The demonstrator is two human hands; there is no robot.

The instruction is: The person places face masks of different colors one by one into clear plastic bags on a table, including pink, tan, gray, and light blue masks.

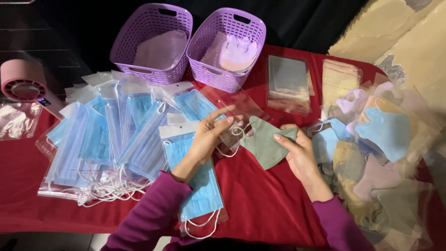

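My right hand (301,153) grips a folded sage-green face mask (264,145) by its right edge, above the red tablecloth (260,200). My left hand (210,135) pinches the mouth of a clear plastic sleeve (232,109) at the mask's left tip, where the white ear loops (231,148) hang. The mask's tip sits at the sleeve's opening. Under my left forearm lies a bagged blue surgical mask (197,186).
A spread of bagged blue surgical masks (107,139) covers the left. Two purple baskets (151,42) (227,46) stand at the back. Stacks of clear sleeves (288,83) lie behind. Loose coloured masks (381,139) pile up on the right. A pink round device (23,83) sits far left.
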